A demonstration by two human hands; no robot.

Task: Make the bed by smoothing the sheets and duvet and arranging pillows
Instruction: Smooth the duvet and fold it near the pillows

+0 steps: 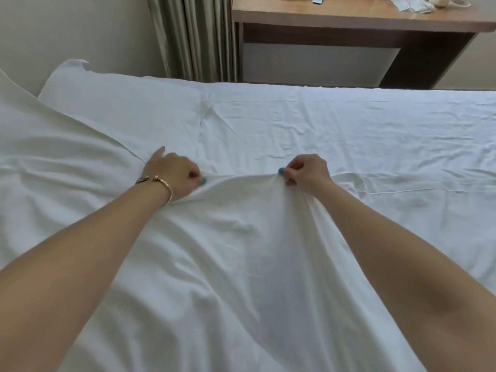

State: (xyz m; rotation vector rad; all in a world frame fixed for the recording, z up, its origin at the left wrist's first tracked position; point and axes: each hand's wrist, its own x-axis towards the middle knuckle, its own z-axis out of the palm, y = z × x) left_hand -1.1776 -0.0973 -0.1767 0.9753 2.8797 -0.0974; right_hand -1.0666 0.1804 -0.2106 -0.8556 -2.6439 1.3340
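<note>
So over past the left hand there's a white pillow (pixel 112 103) lying flat at the head end of the bed, with another fold of white fabric (pixel 40 122) draped up on the far left edge, can't really tell if that's a second pillow or part of the cover. The left hand (pixel 171 174) has a gold bracelet (pixel 161 187) on the wrist and its fingers are curled down, pinching the top edge of the white duvet (pixel 241 264). Just to the right of it, with a short bridge of fabric sagging between them, the right hand (pixel 306 171) is pinching the same edge, thumb and fingertips bunched tight on the cloth. The duvet runs from both hands back toward the person, pretty rumpled. Beyond the hands the white bedsheet (pixel 349 124) is spread flat with light creases. Further back, right of the striped curtain (pixel 196 36), stands a wooden desk (pixel 335 17) with some small clutter on top.
</note>
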